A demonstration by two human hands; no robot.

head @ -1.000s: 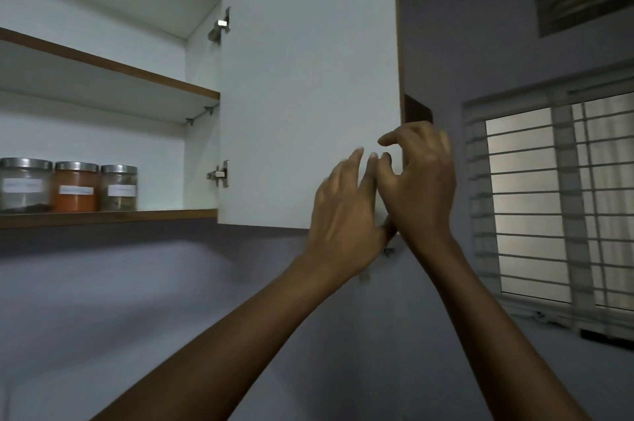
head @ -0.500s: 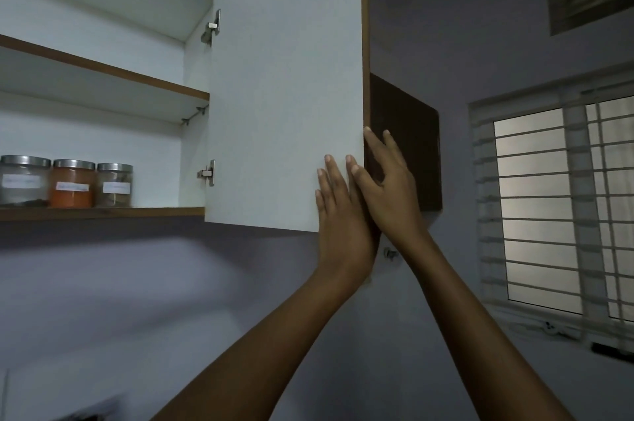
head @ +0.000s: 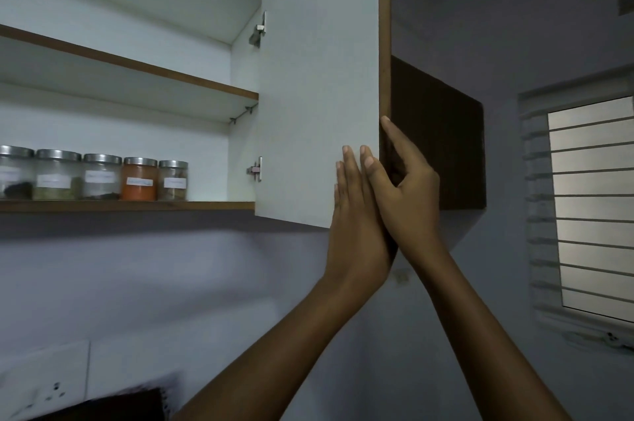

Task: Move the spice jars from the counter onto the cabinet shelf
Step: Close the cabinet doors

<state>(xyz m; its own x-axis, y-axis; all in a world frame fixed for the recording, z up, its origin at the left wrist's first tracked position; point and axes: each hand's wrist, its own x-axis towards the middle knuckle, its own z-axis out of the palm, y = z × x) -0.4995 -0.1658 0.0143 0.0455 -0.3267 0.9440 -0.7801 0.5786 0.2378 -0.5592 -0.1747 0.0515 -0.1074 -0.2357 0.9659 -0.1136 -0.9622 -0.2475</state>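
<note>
Several spice jars with steel lids and white labels stand in a row on the lower cabinet shelf (head: 206,205) at the left; one holds orange powder (head: 140,178). The white cabinet door (head: 319,77) stands swung out, its inner face towards me. My left hand (head: 356,214) lies flat on that inner face near the free edge. My right hand (head: 408,187) is around the door's edge, its fingers on the brown outer side. Neither hand holds a jar.
An upper shelf (head: 137,67) sits above the jars. A dark brown cabinet (head: 442,139) hangs right behind the door. A barred window (head: 590,201) is at the far right and a wall socket (head: 44,383) at the bottom left.
Both hands went from curled at the door's edge to lying along it. The door's inner face looks narrower, and the view has shifted left, showing more jars.
</note>
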